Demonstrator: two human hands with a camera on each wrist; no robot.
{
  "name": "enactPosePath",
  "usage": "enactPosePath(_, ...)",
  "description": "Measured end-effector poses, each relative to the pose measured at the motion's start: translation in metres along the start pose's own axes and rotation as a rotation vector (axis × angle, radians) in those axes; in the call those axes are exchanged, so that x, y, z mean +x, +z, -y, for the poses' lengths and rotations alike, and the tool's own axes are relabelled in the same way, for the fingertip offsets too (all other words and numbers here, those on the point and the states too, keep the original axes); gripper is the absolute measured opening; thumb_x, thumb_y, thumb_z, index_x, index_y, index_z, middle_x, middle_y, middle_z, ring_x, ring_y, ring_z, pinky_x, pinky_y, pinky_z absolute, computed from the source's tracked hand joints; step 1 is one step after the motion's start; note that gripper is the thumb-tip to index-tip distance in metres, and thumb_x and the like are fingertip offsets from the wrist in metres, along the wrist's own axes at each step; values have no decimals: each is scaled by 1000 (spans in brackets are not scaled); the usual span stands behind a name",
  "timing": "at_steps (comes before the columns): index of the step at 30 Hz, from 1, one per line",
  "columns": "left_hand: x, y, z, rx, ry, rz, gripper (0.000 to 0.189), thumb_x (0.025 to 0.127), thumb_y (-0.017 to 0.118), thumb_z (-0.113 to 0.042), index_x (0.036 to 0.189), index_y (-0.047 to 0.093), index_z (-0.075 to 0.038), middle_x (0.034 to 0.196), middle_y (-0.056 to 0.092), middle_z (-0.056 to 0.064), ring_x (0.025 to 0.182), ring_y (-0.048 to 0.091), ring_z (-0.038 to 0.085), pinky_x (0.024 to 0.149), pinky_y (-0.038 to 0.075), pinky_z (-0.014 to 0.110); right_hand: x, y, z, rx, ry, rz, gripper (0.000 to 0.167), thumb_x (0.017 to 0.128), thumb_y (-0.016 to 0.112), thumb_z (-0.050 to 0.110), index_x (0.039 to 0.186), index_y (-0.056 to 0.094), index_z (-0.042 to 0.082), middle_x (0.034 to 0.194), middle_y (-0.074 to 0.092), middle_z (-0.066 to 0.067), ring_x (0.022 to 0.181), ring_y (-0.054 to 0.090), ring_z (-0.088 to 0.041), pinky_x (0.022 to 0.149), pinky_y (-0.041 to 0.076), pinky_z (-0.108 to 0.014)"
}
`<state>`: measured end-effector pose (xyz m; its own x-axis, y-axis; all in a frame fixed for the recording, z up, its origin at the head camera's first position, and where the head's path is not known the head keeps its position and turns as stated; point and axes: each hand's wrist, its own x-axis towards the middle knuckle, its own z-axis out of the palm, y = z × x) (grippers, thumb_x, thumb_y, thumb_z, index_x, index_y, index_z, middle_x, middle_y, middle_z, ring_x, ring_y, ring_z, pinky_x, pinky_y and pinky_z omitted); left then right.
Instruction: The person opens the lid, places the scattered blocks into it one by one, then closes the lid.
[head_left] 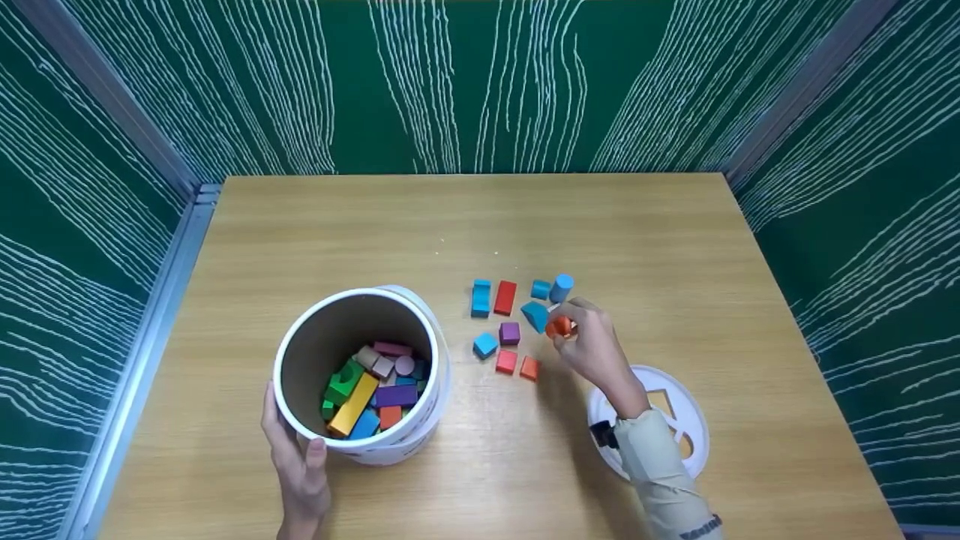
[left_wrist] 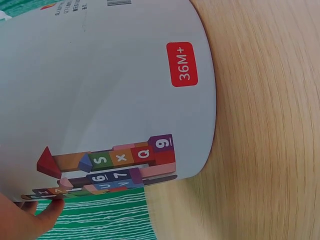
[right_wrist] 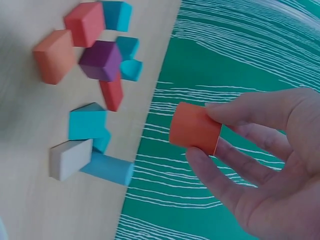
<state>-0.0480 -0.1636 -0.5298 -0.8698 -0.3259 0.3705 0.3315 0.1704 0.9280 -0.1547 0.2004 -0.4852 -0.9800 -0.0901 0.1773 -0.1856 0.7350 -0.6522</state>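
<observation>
In the head view my right hand (head_left: 592, 341) pinches a small orange block (right_wrist: 194, 127) between thumb and fingertips. The right wrist view shows this block with a rounded side, held up off the table. Close by are a blue cylinder (head_left: 562, 288), a teal triangular block (head_left: 535, 316) and a pale block (right_wrist: 71, 159). My left hand (head_left: 300, 469) rests against the outside of a white bucket (head_left: 442, 382), fingers along its left side and thumb near the front rim. Mixed colored blocks fill the bucket's bottom, among them a long yellow one (head_left: 353, 405).
Right of the bucket lie several blocks, including red (head_left: 505, 298), purple (head_left: 509, 333), blue (head_left: 485, 345) and orange (head_left: 529, 368) ones. A white lid (head_left: 697, 420) with shaped cutouts lies under my right forearm. Green walls (head_left: 525, 90) with white lines enclose the wooden table (head_left: 375, 232).
</observation>
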Motion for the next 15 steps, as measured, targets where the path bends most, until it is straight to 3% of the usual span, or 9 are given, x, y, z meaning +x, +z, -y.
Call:
enactPosePath(7,-1,-1,6,-24,76,5,70,87,48,-14,149,18,-4,152,22,14,135,24,28,112,23,30,2,-6,9,11,-111,-63,19,70,72,-10,86,70,0,90,64,-12,80,60,-26,69,57,-41)
enactPosePath(15,0,0,1,-16,31,12,72,87,49,-16,150,17,-9,153,21,9,136,23,27,113,23,35,3,-16,24,21,-110,-35,21,72,73,-7,90,70,2,97,67,-11,86,62,-27,72,57,-41)
